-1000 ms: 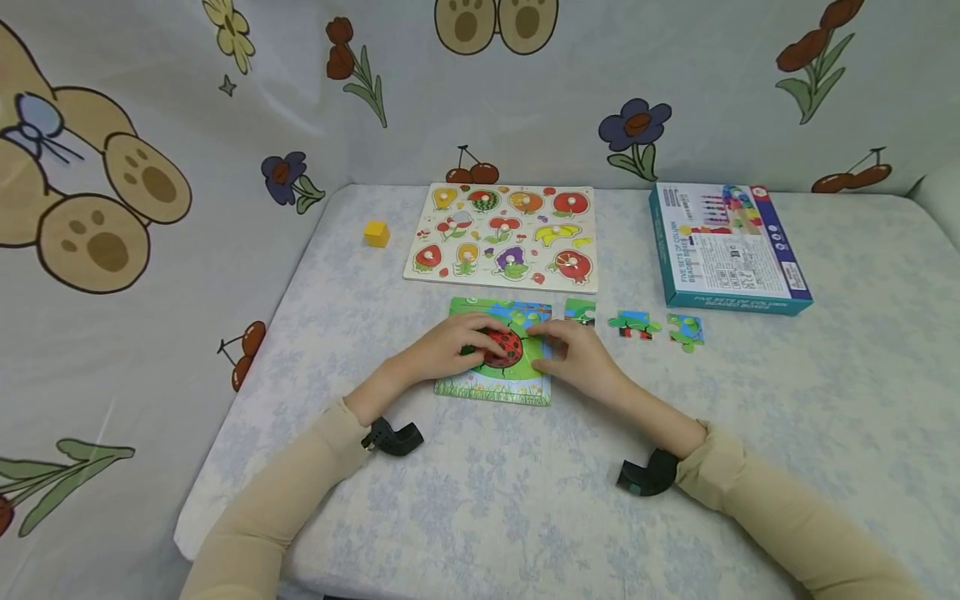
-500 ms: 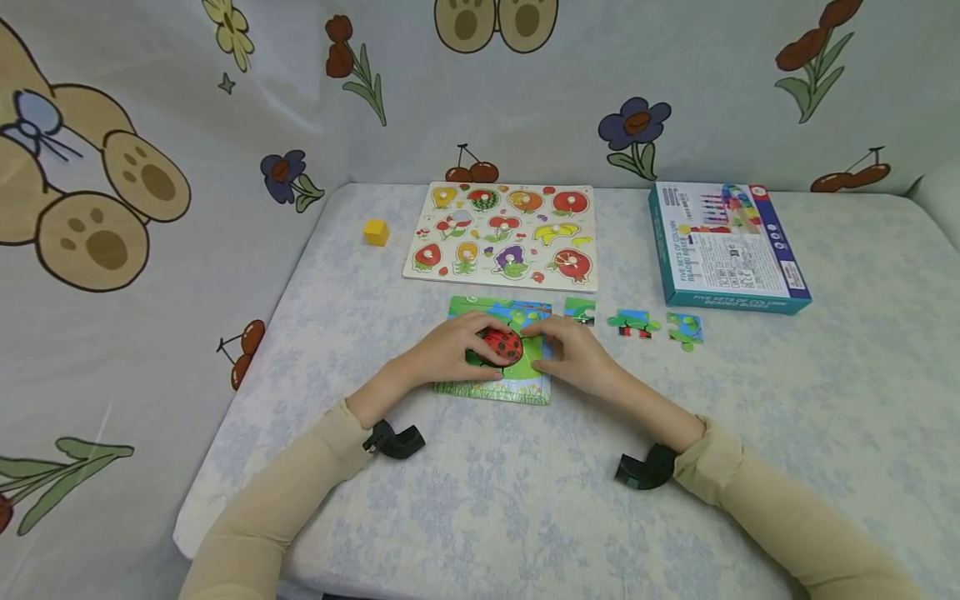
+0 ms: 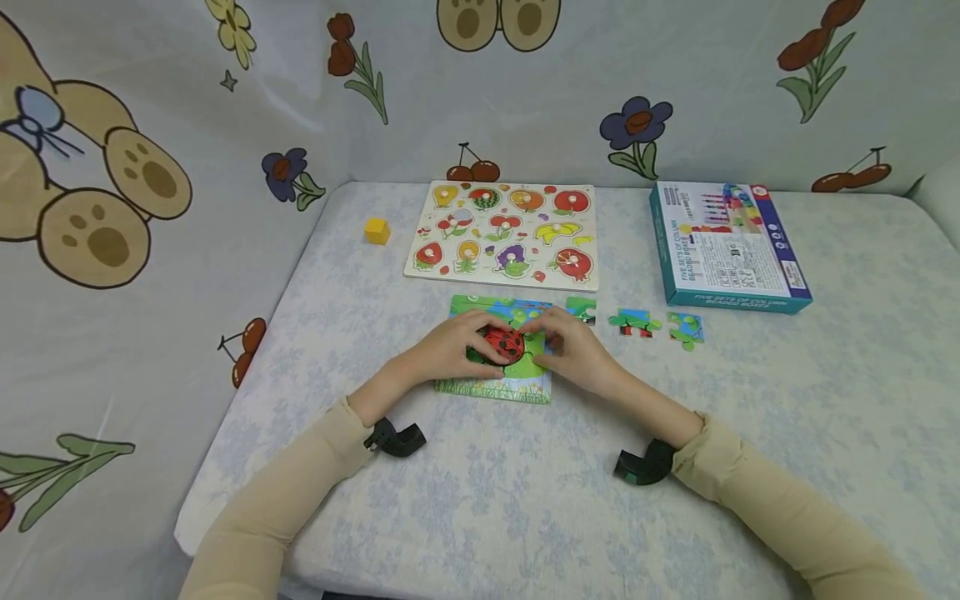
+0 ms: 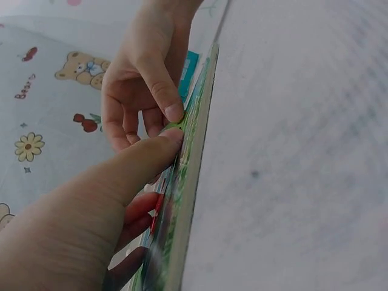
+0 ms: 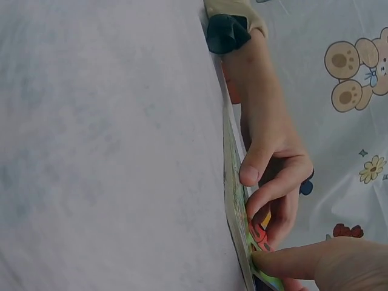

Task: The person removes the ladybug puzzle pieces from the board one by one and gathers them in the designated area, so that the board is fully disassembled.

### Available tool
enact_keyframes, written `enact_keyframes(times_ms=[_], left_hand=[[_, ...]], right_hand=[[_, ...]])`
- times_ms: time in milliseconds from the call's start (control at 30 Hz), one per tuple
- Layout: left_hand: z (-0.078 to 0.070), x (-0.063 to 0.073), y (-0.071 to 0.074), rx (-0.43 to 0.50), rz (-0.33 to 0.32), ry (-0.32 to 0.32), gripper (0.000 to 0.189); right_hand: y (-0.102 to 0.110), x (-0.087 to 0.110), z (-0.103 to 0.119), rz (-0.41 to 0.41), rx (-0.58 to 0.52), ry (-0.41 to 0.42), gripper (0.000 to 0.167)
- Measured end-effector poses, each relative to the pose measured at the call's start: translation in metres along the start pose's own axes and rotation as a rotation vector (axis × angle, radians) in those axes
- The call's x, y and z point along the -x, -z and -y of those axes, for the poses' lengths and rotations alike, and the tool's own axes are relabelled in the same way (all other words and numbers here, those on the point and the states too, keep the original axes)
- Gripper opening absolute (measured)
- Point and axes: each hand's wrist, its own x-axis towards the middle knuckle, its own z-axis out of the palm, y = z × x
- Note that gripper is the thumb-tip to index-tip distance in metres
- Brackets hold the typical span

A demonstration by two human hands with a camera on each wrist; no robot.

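A ladybug jigsaw puzzle lies flat on the table in front of me. My left hand rests on its left part, thumb and fingers spread around the red spotted ladybug. At the puzzle's right side my right hand pinches a green puzzle piece between thumb and forefinger, beside the ladybug. In the left wrist view the two thumbs nearly meet over a light green bit of the puzzle. The hands hide part of the picture.
Loose puzzle pieces lie in a row right of the puzzle. Behind it is a wooden fruit peg board. A yellow cube sits at the far left and a teal-edged box at the back right.
My left fingers have drawn off the middle of the ladybug, leaving more of it visible. My right hand has shifted slightly, staying at the puzzle's right side.
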Motion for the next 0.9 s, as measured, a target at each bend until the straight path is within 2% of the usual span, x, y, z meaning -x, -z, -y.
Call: enact_keyframes(times_ms=[133, 367, 467, 800, 900], left_hand=[[-0.006, 0.002, 0.003, -0.047, 0.028, -0.015, 0.027], [-0.026, 0.002, 0.013, -0.152, 0.2, 0.025, 0.036], [-0.032, 0.001, 0.016, -0.17, 0.242, 0.059, 0.036], [-0.04, 0.003, 0.02, -0.191, 0.344, 0.152, 0.049], [-0.04, 0.003, 0.02, -0.207, 0.356, 0.157, 0.049]], right_hand=[[-0.002, 0.0, -0.001, -0.008, -0.027, -0.004, 0.036], [-0.002, -0.002, -0.003, -0.026, -0.045, 0.013, 0.033], [-0.002, -0.001, -0.005, -0.061, -0.076, 0.007, 0.029], [-0.007, 0.001, -0.006, -0.15, -0.193, -0.052, 0.019], [-0.007, 0.001, -0.005, -0.184, -0.226, -0.139, 0.017]])
